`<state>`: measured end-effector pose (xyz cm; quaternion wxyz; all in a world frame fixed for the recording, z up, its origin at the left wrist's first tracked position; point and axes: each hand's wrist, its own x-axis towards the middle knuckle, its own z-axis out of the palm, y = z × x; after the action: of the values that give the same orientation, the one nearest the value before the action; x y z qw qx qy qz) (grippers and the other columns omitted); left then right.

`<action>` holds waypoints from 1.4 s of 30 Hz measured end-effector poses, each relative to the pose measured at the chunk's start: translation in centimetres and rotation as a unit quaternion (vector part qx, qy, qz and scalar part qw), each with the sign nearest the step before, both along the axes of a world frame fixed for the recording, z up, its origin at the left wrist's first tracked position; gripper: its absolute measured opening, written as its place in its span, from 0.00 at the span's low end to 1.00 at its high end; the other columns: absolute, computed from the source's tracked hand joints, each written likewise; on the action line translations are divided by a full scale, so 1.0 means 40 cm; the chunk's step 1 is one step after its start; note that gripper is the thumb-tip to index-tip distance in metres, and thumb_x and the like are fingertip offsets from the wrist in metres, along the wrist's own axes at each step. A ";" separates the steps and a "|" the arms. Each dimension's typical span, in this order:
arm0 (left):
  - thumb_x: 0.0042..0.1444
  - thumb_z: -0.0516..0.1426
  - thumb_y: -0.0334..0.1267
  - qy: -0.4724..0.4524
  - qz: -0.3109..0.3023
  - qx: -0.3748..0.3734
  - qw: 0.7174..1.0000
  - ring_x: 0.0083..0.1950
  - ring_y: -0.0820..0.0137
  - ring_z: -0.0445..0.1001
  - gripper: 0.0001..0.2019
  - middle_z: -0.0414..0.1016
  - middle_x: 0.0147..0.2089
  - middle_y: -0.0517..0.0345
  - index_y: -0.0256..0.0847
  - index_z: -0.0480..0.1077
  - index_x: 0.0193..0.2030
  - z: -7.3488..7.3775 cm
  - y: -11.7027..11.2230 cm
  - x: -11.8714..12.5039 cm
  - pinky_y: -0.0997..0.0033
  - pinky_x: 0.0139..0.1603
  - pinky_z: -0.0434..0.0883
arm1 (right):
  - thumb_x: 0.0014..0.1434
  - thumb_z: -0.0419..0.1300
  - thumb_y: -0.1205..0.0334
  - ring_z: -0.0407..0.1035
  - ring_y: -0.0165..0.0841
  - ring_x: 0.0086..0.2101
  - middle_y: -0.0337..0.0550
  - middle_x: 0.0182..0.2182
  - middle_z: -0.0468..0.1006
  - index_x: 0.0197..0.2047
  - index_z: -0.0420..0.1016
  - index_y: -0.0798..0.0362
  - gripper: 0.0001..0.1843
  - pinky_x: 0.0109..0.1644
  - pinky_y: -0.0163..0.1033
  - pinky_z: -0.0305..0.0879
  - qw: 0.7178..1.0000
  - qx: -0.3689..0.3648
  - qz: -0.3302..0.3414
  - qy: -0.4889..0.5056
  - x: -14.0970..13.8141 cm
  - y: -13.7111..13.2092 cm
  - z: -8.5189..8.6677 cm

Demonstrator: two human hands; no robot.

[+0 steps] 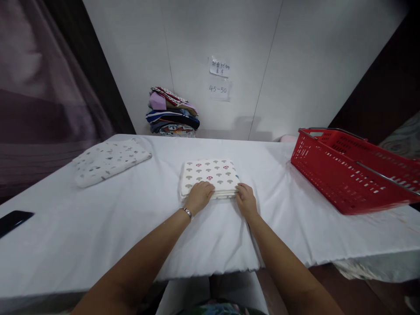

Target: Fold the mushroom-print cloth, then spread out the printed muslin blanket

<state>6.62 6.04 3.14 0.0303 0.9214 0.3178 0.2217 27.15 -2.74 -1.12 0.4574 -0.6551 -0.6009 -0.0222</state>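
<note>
A cream cloth (pixel 210 169) printed with grey and red mushrooms lies folded into a thick rectangle at the middle of the table. My left hand (pixel 199 196), with a silver band at its wrist, grips the near edge of this bundle left of centre, its fingers curled over the top. At the near right corner, my right hand (pixel 246 199) pinches the folded layers between thumb and fingers. The undersides of both hands' grips are hidden. Off to the left lies a second folded cloth (pixel 113 159), white with grey and brown spots, which neither hand touches.
A red plastic basket (pixel 328 186) with metal handles stands at the right of the white-covered table (pixel 131 236). Several folded fabrics (pixel 173 113) are piled against the back wall, left of two paper signs (pixel 219 78). A black phone-like object (pixel 15 221) rests at the left edge.
</note>
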 end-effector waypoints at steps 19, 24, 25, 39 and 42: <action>0.56 0.48 0.27 -0.002 -0.028 0.002 1.000 0.46 0.66 0.67 0.11 0.70 0.45 0.53 0.42 0.69 0.40 0.003 -0.011 0.003 0.65 0.43 0.65 | 0.55 0.49 0.67 0.61 0.37 0.49 0.45 0.48 0.70 0.45 0.71 0.49 0.16 0.53 0.48 0.62 1.000 -0.011 -0.004 0.027 0.001 0.004 -0.006; 0.59 0.49 0.34 0.046 -0.016 0.019 0.999 0.43 0.65 0.67 0.08 0.70 0.44 0.54 0.43 0.70 0.39 0.016 -0.018 0.013 0.64 0.41 0.65 | 0.55 0.49 0.66 0.61 0.38 0.49 0.44 0.48 0.70 0.45 0.72 0.48 0.16 0.53 0.49 0.62 1.000 -0.011 -0.002 0.025 0.003 0.004 -0.008; 0.59 0.50 0.35 0.053 -0.012 0.021 0.998 0.43 0.65 0.67 0.08 0.70 0.44 0.54 0.43 0.70 0.39 0.017 -0.018 0.016 0.64 0.41 0.64 | 0.55 0.49 0.66 0.61 0.38 0.50 0.45 0.48 0.70 0.45 0.72 0.48 0.16 0.53 0.49 0.62 1.000 -0.012 -0.003 0.026 0.003 0.004 -0.008; 0.58 0.48 0.31 0.030 -0.023 0.046 0.998 0.49 0.64 0.65 0.09 0.69 0.47 0.51 0.39 0.69 0.37 0.006 -0.031 0.034 0.62 0.47 0.64 | 0.55 0.49 0.67 0.61 0.37 0.50 0.46 0.48 0.71 0.45 0.71 0.49 0.17 0.54 0.49 0.61 1.000 -0.002 -0.004 0.024 0.001 0.004 -0.005; 0.59 0.47 0.32 0.035 -0.027 0.043 0.998 0.48 0.65 0.66 0.09 0.69 0.46 0.50 0.39 0.69 0.37 -0.002 -0.034 0.026 0.61 0.47 0.64 | 0.55 0.49 0.67 0.61 0.37 0.50 0.46 0.48 0.71 0.46 0.71 0.49 0.17 0.54 0.49 0.62 1.000 -0.003 -0.001 0.016 0.001 0.004 -0.005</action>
<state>7.65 4.67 3.06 -0.0143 0.9373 0.2838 0.2017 27.17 -2.58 -1.30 0.4654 -0.6571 -0.5930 -0.0101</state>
